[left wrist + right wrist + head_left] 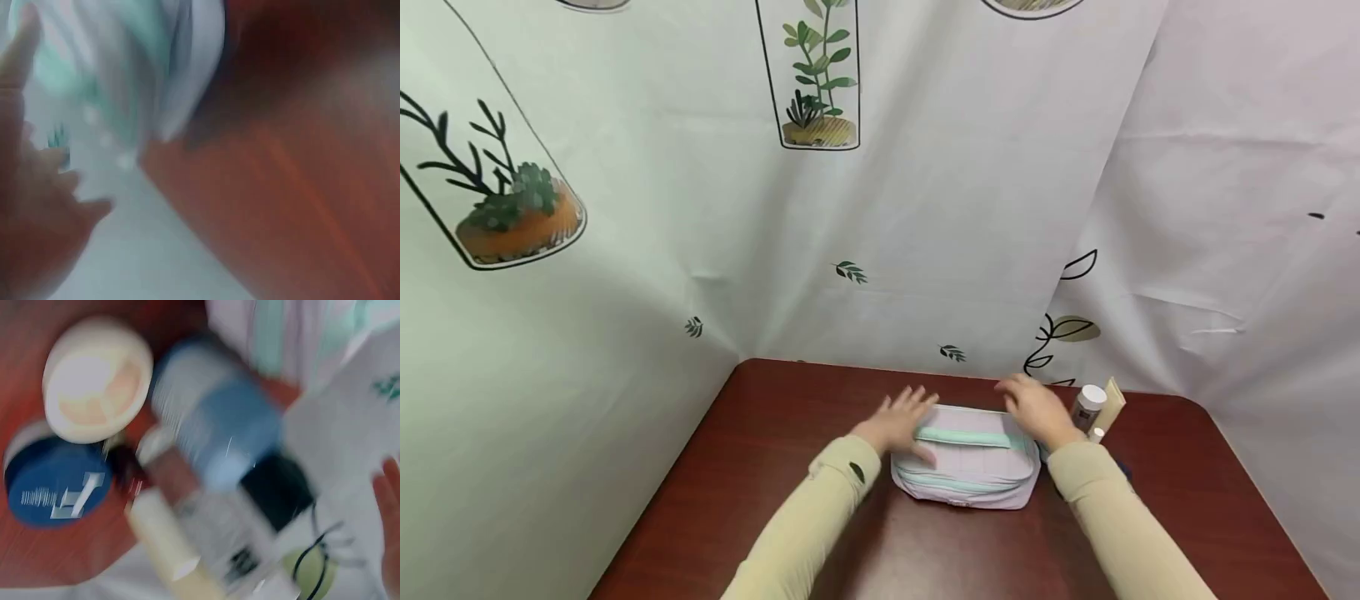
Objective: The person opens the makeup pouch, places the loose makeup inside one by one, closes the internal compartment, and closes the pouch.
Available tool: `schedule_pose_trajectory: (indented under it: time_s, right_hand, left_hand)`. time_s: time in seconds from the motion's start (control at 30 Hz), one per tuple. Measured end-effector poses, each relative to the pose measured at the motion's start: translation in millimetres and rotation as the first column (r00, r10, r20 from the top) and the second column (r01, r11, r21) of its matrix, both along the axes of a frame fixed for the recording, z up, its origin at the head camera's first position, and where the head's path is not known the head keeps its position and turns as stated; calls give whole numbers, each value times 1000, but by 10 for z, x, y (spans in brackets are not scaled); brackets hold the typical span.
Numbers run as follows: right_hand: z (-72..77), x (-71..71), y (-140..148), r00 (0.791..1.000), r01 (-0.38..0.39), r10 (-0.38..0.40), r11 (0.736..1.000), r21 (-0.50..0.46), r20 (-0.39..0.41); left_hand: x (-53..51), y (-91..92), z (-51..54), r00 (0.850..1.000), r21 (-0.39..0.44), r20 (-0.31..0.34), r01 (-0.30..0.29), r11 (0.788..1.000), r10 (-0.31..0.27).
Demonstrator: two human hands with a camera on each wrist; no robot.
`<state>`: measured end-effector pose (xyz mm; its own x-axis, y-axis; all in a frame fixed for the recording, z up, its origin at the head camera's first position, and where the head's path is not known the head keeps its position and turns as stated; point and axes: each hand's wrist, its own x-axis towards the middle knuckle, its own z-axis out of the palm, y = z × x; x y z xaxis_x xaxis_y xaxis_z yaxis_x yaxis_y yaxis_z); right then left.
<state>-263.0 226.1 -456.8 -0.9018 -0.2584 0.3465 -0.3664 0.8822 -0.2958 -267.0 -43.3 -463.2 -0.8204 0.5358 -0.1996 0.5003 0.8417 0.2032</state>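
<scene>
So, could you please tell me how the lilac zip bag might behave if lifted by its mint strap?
The lilac zip bag may flex slightly, as its front looks soft and creased. The mint strap runs lengthwise across its top, so tilting might be slight. Rolling seems unlikely, given its low, boxy shape.

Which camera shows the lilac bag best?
The head view: nearly the whole bag, mint handle included, shows clearly. The left wrist view catches a blurred part at top left; the right wrist view, a blurred part at top right.
</scene>
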Motion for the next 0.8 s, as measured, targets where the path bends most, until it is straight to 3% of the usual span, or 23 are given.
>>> schedule_pose_trajectory:
  time_s: [0.07, 0.17, 0.23, 0.27, 0.53, 0.67, 0.8]
  right_hand:
    - [-74, 27, -122, 982, 5, 4, 999, -46, 190]
    - [-175, 52, -231, 897, 108, -40, 986, -130, 440]
    - [-229, 67, -251, 847, 184, -67, 968, -172, 528]
    - [-251, 74, -248, 834, 214, -80, 959, -187, 545]
    - [-311, 126, -191, 842, 294, -134, 926, -236, 523]
    - [-215, 97, -179, 832, 313, -150, 922, -229, 534]
    - [-44, 54, -134, 824, 281, -126, 937, -205, 552]
  left_hand:
    - [120, 111, -93, 998, -25, 69, 1, 1000, 1]
    - [250, 204, -202, 994, -97, 84, -62, 993, 70]
    - [302, 238, -260, 993, -135, 57, -93, 986, 101]
    - [321, 249, -288, 993, -148, 44, -103, 984, 110]
    - [391, 300, -419, 987, -201, -37, -160, 967, 155]
    - [391, 309, -438, 985, -214, -52, -174, 961, 166]
    - [386, 311, -463, 985, -207, -48, -174, 963, 168]
